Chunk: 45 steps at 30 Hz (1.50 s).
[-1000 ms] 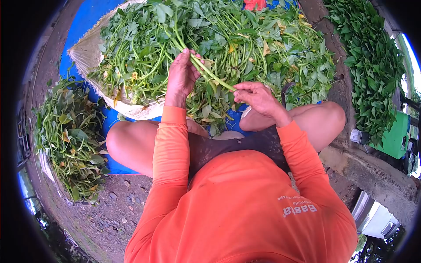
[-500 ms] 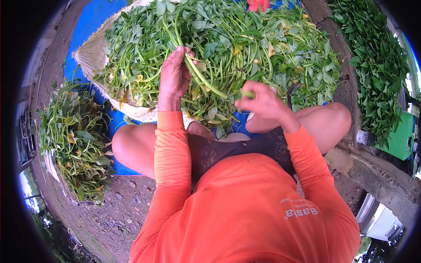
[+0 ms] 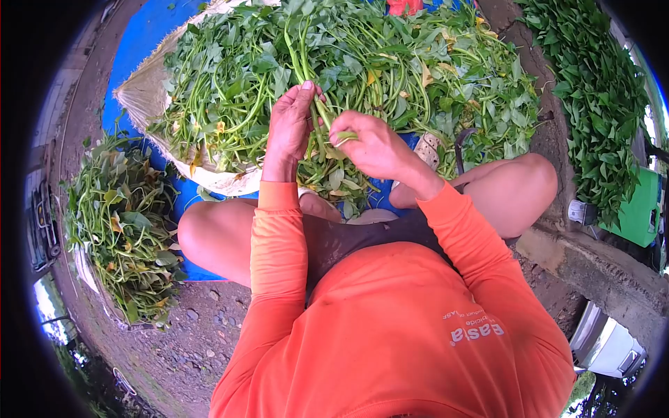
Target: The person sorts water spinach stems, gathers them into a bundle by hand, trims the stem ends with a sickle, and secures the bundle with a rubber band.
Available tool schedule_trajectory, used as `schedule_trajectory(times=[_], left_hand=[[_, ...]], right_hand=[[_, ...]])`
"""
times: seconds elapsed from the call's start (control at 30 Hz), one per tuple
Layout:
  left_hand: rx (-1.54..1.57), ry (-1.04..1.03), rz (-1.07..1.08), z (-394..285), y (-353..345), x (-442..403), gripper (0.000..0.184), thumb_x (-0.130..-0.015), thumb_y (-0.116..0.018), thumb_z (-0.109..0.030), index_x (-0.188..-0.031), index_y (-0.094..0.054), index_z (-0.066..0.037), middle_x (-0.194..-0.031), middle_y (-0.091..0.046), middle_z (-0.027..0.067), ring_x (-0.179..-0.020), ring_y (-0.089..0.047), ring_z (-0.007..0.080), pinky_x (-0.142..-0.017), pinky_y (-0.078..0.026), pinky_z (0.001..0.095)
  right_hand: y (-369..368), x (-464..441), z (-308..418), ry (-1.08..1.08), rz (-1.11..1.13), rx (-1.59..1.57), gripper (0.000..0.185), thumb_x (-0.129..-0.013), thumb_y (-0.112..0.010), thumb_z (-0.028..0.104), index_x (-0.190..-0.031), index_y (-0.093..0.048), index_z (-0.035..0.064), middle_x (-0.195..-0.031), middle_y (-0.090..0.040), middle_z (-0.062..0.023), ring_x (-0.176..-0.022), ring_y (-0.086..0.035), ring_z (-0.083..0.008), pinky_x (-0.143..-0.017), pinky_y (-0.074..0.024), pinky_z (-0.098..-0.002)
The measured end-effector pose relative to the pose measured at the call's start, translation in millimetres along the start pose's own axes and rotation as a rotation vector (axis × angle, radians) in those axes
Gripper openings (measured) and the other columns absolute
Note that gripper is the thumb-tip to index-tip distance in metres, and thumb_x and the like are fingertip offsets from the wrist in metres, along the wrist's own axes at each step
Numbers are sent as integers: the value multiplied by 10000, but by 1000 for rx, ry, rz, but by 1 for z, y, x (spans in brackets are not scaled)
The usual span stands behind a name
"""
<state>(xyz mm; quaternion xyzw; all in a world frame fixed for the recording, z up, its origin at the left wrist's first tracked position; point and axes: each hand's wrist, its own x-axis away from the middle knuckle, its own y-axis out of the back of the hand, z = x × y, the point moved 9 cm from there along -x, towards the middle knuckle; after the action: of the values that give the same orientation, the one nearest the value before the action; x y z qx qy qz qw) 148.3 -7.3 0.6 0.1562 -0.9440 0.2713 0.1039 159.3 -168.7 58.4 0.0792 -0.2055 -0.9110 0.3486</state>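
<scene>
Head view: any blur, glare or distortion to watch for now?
Head view, black corners and strong fisheye bending towards the rim; head view, blown-out white patches at the right edge; head view, soft daylight, with left hand, right hand and stems clear enough.

Orange long-sleeved shirt (image 3: 383, 327) (white "Basta" lettering (image 3: 478, 332)), dark shorts (image 3: 348, 241).

One head-worn fisheye view, close in, facing forward and steeply down over the left hand (image 3: 290, 127) and right hand (image 3: 373, 145).
</scene>
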Motion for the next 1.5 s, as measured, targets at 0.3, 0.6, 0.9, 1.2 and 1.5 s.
schedule_trajectory(times=[0.3, 0.6, 0.9, 1.2, 1.5], left_hand=[[-129, 55, 66, 2, -19, 9, 261, -1085, -681, -335, -1075, -742, -82, -917, -712, -25, -738, -605, 45, -654, -508, 223], [86, 77, 143, 2, -49, 27, 243, -1086, -680, -265, -1066, -736, -29, -936, -727, 14, -754, -633, 67, -671, -500, 215], [271, 29, 18, -25, -16, 9, 263, -1107, -632, -296, -1078, -680, -39, -1024, -716, 82, -791, -672, 160, -642, -562, 274], [424, 71, -19, 0, -21, 10, 248, -1106, -627, -255, -1111, -675, -12, -1068, -735, 127, -858, -693, 198, -741, -593, 291], [225, -112, -134, -60, 17, 15, 263, -1105, -640, -304, -1108, -666, -42, -1103, -758, 135, -869, -719, 178, -702, -615, 276]], right_hand=[[15, -22, -13, -66, -71, -152, 123, -999, -727, 91, -1065, -739, -11, -968, -709, -42, -882, -635, -108, -822, -531, -297], [37, -7, 26, 31, 74, -144, 138, -977, -715, 102, -1067, -731, -1, -911, -706, -46, -879, -647, -126, -825, -522, -304], [30, 22, -51, -421, 15, -971, 351, -922, -750, 110, -1269, -723, 62, -861, -677, 70, -649, -472, -4, -543, -340, -184], [-31, 29, -25, -315, 451, -1156, 270, -1063, -665, 212, -1205, -700, -14, -754, -555, 50, -602, -467, -32, -563, -382, -194], [127, -10, -89, -27, 448, 430, 232, -969, -744, 204, -1110, -813, 33, -1198, -782, -122, -1111, -717, -238, -1018, -540, -369]])
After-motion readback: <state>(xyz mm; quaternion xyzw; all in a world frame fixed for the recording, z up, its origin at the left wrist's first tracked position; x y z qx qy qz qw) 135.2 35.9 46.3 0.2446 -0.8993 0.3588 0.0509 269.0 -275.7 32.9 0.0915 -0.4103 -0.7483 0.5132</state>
